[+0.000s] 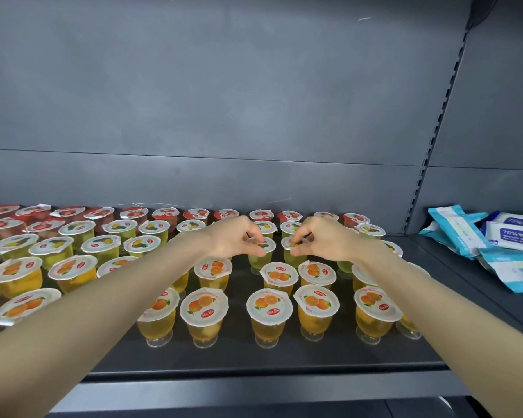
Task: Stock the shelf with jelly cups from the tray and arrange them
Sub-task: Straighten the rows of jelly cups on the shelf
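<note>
Mid-frame, left hand & right hand each pinch, w/ curled fingertips, the lid rim of one pineapple jelly cup and its neighbour cup, prob. squaring them into the yellow-green row on the shelf (tray not in view).

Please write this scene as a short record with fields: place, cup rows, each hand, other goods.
place: dark grey shelf, cups upright in rows
back row: red jelly cups
middle rows: pineapple jelly cups
front rows: orange jelly cups
left hand: pinches lid of one pineapple cup
right hand: pinches lid of the neighbouring pineapple cup
other goods: wet wipe packs, right end
</note>
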The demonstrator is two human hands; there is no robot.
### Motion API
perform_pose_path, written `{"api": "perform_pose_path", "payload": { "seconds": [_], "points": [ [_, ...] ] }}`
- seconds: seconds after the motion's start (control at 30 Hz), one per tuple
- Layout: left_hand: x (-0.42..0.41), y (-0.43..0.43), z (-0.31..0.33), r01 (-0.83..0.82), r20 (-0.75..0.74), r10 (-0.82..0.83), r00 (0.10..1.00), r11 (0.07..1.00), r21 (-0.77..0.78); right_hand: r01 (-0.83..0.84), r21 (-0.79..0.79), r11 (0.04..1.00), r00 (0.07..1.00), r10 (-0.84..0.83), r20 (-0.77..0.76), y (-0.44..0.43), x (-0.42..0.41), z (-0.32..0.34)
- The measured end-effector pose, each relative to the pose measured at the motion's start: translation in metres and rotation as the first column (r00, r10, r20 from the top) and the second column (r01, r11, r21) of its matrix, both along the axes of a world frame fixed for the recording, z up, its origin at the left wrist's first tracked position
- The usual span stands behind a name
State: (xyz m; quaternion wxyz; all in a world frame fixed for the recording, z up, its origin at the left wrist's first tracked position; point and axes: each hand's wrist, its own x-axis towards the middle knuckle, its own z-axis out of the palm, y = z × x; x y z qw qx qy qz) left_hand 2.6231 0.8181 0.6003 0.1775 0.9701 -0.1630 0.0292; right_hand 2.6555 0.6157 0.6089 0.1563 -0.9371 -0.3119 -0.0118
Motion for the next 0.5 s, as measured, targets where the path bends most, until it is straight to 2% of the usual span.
{"api": "perform_pose_path", "payload": {
  "seconds": [0.5],
  "points": [
    [0.001,-0.01,-0.002,-0.029,0.016,0.028,0.999,0.999,0.024,-0.016,-0.062,0.998,1.0,0.015,-0.011,-0.002,-0.001,0.006]
  ]
}}
